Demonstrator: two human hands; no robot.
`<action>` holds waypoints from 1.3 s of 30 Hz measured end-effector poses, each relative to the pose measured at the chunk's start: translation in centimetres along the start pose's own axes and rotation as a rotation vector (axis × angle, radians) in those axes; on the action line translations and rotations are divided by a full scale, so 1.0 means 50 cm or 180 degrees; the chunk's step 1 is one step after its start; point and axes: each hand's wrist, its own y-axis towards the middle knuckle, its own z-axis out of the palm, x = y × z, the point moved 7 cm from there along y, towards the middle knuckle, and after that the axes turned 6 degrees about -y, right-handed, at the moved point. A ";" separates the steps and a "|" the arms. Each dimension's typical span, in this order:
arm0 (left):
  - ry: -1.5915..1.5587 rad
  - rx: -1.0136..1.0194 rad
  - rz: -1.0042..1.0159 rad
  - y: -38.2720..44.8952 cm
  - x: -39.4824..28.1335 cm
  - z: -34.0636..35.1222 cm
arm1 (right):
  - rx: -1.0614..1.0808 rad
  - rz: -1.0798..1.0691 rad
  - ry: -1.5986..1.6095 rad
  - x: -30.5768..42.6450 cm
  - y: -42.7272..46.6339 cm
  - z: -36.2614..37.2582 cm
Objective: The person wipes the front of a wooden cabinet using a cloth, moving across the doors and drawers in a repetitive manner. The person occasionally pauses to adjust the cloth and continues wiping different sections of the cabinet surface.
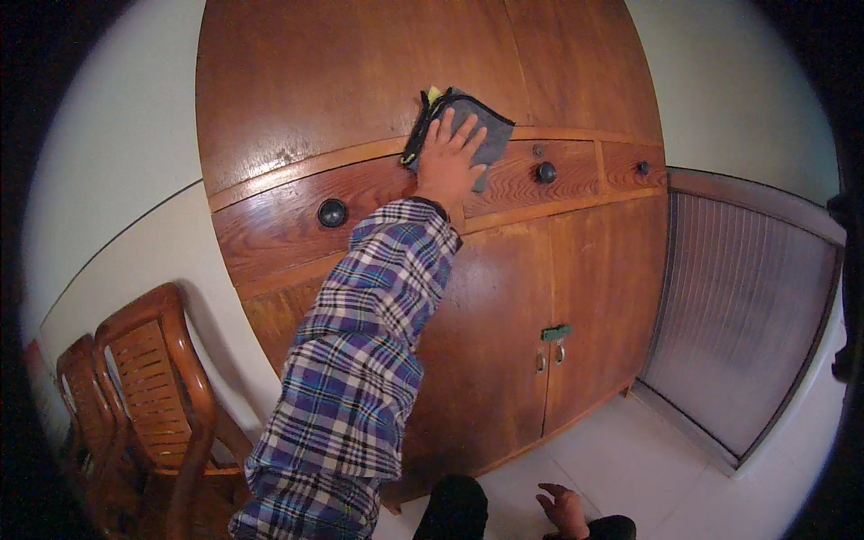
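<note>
My left hand point(451, 162), in a plaid sleeve, presses flat with spread fingers on a folded grey cloth point(496, 131) with black edging. A bit of yellow shows at the cloth's top. The cloth lies against the front of a wooden cabinet point(472, 283), over the rail between the upper panel and the row of drawers. Round black knobs sit on the drawers either side, one at the left point(333, 213) and one at the right point(545, 173). Low at the bottom right, my right hand point(565, 509) hangs over the floor with fingers slightly bent, holding nothing.
A green latch point(556, 332) and metal handles are on the cabinet's lower doors. Wooden chairs point(145, 378) with slatted backs stand at the lower left by the wall. A framed ribbed panel point(742, 310) stands right of the cabinet. The floor point(628, 452) is pale tile.
</note>
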 end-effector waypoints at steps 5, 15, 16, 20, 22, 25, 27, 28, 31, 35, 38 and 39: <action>0.0285 -0.0094 -0.0289 -0.013 0.100 -0.077 | 0.0001 -0.0119 -0.0135 0.007 0.007 0.001; 0.1508 -0.0483 -0.1916 -0.186 0.492 -0.330 | 0.0126 0.0080 -0.0127 0.015 0.006 -0.002; 0.1530 -0.0599 -0.1974 -0.196 0.510 -0.348 | 0.0135 0.0125 -0.0130 0.017 0.007 -0.004; 0.1554 -0.0404 -0.2351 -0.199 0.544 -0.336 | 0.0248 0.0059 -0.0282 0.020 0.009 0.003; 0.1420 -0.0283 -0.2574 -0.185 0.537 -0.325 | 0.0194 -0.0086 -0.0301 0.013 0.004 0.014; 0.1693 -0.0422 -0.2389 -0.149 0.486 -0.362 | 0.0061 -0.0344 -0.0324 -0.004 -0.012 0.036; 0.1591 -0.0497 -0.2123 -0.086 0.424 -0.357 | -0.0685 -0.0667 -0.0531 0.006 -0.027 0.027; 0.1528 -0.0511 -0.1995 -0.056 0.392 -0.350 | -0.0739 -0.0682 -0.0408 0.005 -0.031 0.031; 0.1184 -0.0428 -0.1476 0.030 0.267 -0.252 | -0.0448 -0.0503 -0.0510 0.004 -0.032 0.044; 0.0841 -0.0171 -0.0740 0.073 0.112 -0.107 | -0.0253 -0.0282 -0.0109 0.022 -0.025 0.029; 0.0399 -0.0125 -0.0299 0.045 0.020 -0.064 | -0.0078 -0.0128 -0.0148 0.032 -0.017 0.019; 0.0245 -0.0024 -0.0182 0.028 0.001 -0.059 | -0.0011 -0.0077 -0.0165 0.033 -0.014 0.018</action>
